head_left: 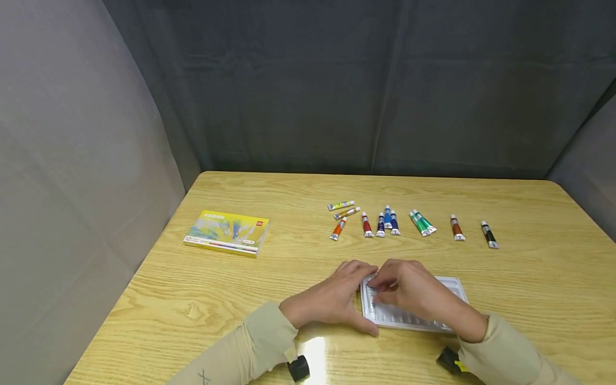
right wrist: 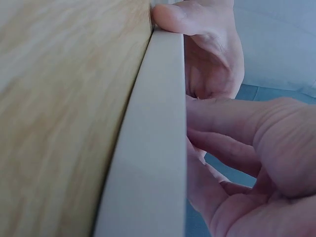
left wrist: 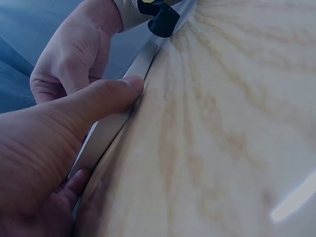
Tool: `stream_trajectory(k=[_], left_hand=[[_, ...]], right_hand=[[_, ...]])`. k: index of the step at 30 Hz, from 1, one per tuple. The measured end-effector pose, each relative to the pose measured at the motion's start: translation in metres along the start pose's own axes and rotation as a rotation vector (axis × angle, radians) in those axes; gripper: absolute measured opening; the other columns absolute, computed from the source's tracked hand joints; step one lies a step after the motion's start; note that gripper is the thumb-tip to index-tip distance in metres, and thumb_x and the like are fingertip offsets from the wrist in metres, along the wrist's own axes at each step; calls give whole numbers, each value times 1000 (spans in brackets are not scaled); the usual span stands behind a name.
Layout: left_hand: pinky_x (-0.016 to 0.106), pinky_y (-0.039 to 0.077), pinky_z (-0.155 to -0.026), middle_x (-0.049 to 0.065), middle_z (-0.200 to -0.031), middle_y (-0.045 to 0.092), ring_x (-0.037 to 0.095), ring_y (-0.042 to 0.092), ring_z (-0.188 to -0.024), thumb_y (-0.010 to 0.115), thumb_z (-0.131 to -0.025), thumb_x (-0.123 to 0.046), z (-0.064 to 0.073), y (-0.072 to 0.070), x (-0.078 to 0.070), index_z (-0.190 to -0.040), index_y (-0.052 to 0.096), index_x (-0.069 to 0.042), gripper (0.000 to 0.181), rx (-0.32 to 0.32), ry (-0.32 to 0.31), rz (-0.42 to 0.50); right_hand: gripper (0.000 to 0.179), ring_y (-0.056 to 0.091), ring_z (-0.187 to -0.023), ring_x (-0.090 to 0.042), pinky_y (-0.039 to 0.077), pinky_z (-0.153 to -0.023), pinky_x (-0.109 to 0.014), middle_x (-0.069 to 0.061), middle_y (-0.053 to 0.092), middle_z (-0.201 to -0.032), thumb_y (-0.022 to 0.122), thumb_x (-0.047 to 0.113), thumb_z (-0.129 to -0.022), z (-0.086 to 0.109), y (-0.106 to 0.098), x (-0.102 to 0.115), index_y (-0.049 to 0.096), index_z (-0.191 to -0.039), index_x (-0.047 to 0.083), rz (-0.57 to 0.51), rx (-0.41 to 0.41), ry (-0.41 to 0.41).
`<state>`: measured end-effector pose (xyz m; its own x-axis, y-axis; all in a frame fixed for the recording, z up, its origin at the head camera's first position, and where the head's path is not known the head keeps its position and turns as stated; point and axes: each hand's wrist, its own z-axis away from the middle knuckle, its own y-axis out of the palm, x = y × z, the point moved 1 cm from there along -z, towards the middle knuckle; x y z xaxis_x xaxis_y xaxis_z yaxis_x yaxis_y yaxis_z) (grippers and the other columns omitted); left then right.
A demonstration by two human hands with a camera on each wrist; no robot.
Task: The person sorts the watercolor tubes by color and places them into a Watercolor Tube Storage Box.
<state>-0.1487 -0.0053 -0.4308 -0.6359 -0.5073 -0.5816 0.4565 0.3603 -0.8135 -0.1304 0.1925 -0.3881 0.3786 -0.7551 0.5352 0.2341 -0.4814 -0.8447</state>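
Observation:
A white plastic tray [head_left: 449, 283] with parallel slots lies on the table in front of me. My left hand [head_left: 334, 297] holds its left end, thumb against the near side and fingers at the far left corner. In the left wrist view, the thumb [left wrist: 116, 96] presses the tray's side wall [left wrist: 106, 133]. Over the leftmost slot, my right hand [head_left: 416, 289] pinches a small pale paint tube [head_left: 372, 293], mostly covered by the fingers. In the right wrist view, the tray's wall [right wrist: 148, 133] hides the right fingertips.
Beyond the tray lie several paint tubes: yellow [head_left: 340, 205], ochre [head_left: 346, 213], orange [head_left: 338, 229], red [head_left: 367, 225], blues [head_left: 387, 216], greens [head_left: 420, 223], brown [head_left: 457, 228] and black [head_left: 490, 235]. A yellow paint box [head_left: 226, 232] lies at the left. A dark curtain [head_left: 289, 96] stands behind.

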Motion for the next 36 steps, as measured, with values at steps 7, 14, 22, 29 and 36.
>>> stream_trajectory(k=[7, 14, 22, 29, 36], left_hand=[[28, 38, -122, -2, -157, 41, 14, 39, -141, 86, -76, -59, 0, 0, 1, -161, 32, -17, 109, 3, 6, 6], [29, 38, -122, -3, -157, 41, 14, 38, -142, 87, -77, -57, 0, -1, 0, -160, 32, -18, 107, 9, 3, 21], [30, 38, -123, -1, -159, 40, 15, 38, -144, 87, -76, -58, 1, -1, -1, -162, 31, -14, 111, 7, -6, -1], [29, 38, -123, 0, -159, 40, 15, 38, -143, 86, -76, -58, 0, -1, 0, -162, 30, -12, 112, 8, 3, 1], [27, 39, -121, -3, -157, 41, 12, 39, -141, 88, -74, -59, 0, -1, 1, -162, 30, -20, 112, 4, -8, 6]], right_hand=[[18, 65, -85, -2, 51, -72, -20, 9, 75, -95, 87, 16, -81, -1, 0, 0, 81, -98, 19, -30, 29, 12], [21, 62, -78, 2, 52, -68, -18, 7, 76, -91, 87, 15, -82, -1, 1, -1, 80, -102, 14, -62, 56, 19], [19, 64, -81, 1, 53, -69, -18, 6, 78, -95, 85, 14, -84, 0, 0, -1, 80, -103, 14, -52, 64, 13], [16, 72, -92, -8, 57, -75, -22, 1, 80, -104, 78, 11, -90, 0, -4, -1, 81, -104, 15, -22, 58, 9], [15, 70, -89, -8, 57, -73, -20, 0, 79, -104, 76, 14, -92, 0, -19, -3, 81, -106, 14, -14, -6, 4]])
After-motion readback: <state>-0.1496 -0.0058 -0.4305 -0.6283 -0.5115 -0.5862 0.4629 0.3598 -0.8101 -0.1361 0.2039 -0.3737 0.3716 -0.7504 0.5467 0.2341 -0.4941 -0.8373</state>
